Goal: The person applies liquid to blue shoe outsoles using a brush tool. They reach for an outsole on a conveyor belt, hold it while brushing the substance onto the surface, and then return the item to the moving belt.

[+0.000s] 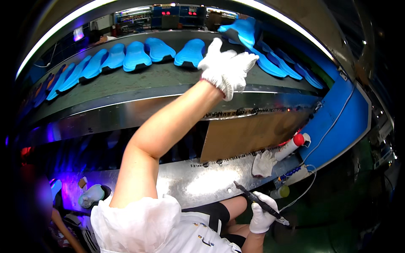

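Observation:
My left hand (227,66), in a white knit glove, reaches up over the grey conveyor belt (139,78) with its fingers spread. It is just below a raised blue shoe sole (241,30); I cannot tell whether it touches it. A curved row of several blue soles (137,55) lies on the belt to the left, and more blue soles (287,65) run off to the right. My right hand (261,216), also gloved, is low by my lap and grips a thin black pen-like tool (259,202).
A steel ledge (198,181) runs in front of me below a brown panel (249,135). On the ledge lie a spare white glove (263,163), a white bottle with a red cap (293,145) and a yellow-capped bottle (282,192). A blue machine cover (339,122) with a white cable stands right.

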`<state>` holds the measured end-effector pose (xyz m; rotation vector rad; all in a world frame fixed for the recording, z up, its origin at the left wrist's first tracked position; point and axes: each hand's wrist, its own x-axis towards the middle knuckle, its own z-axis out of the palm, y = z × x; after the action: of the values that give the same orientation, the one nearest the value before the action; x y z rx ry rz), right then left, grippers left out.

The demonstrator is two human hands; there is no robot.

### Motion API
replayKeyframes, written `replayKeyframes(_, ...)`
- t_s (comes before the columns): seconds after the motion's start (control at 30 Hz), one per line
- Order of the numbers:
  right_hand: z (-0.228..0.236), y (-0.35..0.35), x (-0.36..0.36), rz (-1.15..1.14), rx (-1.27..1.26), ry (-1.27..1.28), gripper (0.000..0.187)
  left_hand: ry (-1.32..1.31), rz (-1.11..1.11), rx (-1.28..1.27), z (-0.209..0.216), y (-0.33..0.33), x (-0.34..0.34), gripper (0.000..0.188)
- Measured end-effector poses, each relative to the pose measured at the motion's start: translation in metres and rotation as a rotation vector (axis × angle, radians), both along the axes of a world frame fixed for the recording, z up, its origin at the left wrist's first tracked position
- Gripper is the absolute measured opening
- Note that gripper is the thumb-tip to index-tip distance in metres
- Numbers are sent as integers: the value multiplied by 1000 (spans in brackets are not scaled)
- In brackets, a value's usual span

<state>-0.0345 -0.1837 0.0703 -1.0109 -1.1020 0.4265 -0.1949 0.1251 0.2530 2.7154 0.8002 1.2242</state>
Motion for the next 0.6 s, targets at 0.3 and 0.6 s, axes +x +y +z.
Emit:
replayKeyframes(0.3,-25,-12,7,2,-194,139,23,696,812,-86,11,6,-87,26)
replayKeyframes(0.6,-23,-7,4,-190,-221,328,26,-332,-42,94,-33,-118,-87,16)
